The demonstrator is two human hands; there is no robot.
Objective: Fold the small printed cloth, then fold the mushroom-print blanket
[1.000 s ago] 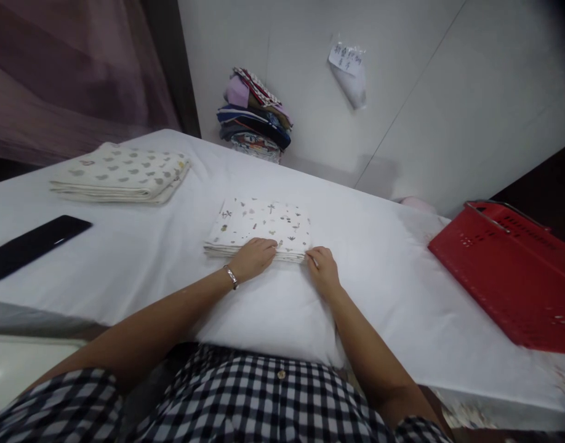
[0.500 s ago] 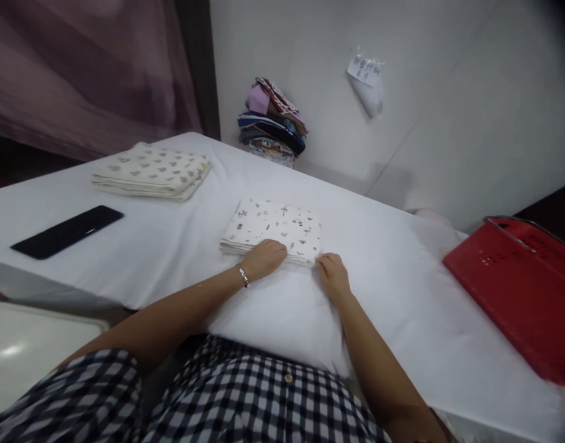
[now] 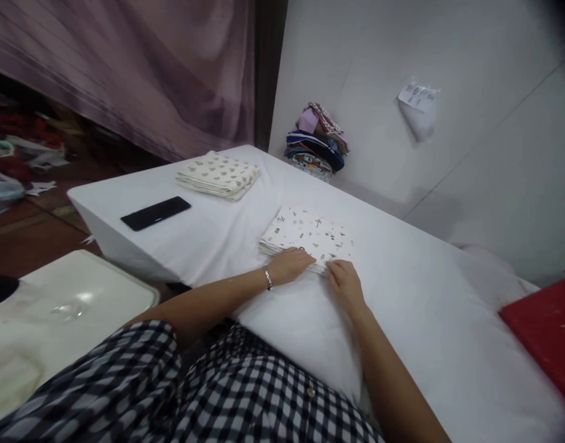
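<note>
A folded white cloth with small grey-green prints [image 3: 310, 234] lies on the white-covered table [image 3: 412, 295] in front of me. My left hand [image 3: 290, 264], with a silver bracelet at the wrist, rests along the cloth's near edge, its fingers together over the layers. At the near right corner, my right hand [image 3: 346, 280] has its fingers curled and pinched on the edge. A thicker folded cream cloth with a leaf-like pattern [image 3: 219, 175] sits at the back left, touched by neither hand.
A black phone [image 3: 156, 213] lies on the table's left part. Folded fabrics [image 3: 316, 143] are stacked beyond the far edge, by the wall. A red container [image 3: 545, 332] stands at the right, a pale surface [image 3: 93, 301] at lower left.
The view has swung left, so everything appears further right, and more of the floor and pale surface shows. My right hand has moved inward along the cloth's near edge, closer to my left hand.
</note>
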